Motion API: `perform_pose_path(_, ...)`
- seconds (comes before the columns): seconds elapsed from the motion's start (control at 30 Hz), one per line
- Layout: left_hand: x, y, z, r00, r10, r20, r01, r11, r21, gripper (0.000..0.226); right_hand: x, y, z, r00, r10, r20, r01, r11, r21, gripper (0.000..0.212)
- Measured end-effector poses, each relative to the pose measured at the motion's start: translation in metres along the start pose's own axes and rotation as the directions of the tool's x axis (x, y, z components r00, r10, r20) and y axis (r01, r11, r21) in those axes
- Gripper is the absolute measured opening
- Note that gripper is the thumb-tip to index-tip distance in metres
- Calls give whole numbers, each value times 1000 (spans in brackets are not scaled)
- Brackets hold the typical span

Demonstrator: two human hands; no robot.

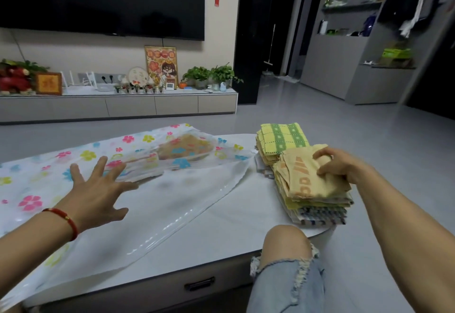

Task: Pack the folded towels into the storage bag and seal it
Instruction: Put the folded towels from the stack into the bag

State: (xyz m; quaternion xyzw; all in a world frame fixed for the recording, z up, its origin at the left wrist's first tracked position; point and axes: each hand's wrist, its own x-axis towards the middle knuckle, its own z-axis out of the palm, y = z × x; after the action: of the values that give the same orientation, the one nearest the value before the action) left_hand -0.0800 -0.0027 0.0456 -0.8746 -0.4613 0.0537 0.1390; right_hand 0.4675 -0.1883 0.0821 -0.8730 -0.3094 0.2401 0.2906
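Note:
A clear storage bag [73, 165] printed with coloured flowers lies flat across the left of the white table [234, 221]. A brownish folded towel [187, 149] shows through its far end. My left hand [98, 189] hovers over the bag with fingers spread, holding nothing. At the table's right end stand two stacks of folded towels. The near stack [317, 210] is topped by a yellow towel with orange lettering [300, 182], which my right hand [337, 165] grips at its far edge. The far stack is topped by a yellow-green checked towel [283, 136].
My knee [288, 263] in ripped jeans sits against the table's front edge by a drawer handle [199, 284]. Beyond the table is grey floor, a low TV cabinet [123, 105] with plants and ornaments, and grey shelving [357, 66] at the right.

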Motion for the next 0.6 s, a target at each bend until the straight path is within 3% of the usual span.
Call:
perform_pose_path(0.1,-14,-7,7,999,7,32,-6,999,-33,67,-9,-5,-2,967,-3,254,-51,977,207,40)
perform_pose_path(0.23,-27,-15,8,999,33,39,-31,999,-40,78,-31,-27,23,906,-190,378,24,915,402,37)
perform_pose_path(0.33,-28,-21,1,999,46,16,-45,998,-54,98,-56,-52,60,803,-347,484,72,864,499,44)
perform_pose_path(0.43,-25,-31,-14,997,73,4,-72,995,-69,115,-80,-84,117,662,-432,612,22,828,561,45)
perform_pose_path(0.53,-21,-40,-34,991,126,35,-116,973,-200,122,-102,-127,189,545,-525,654,-30,767,641,42)
perform_pose_path(0.6,-19,-48,-46,980,179,82,-145,939,-312,124,-114,-162,239,550,-572,608,-56,701,711,40)
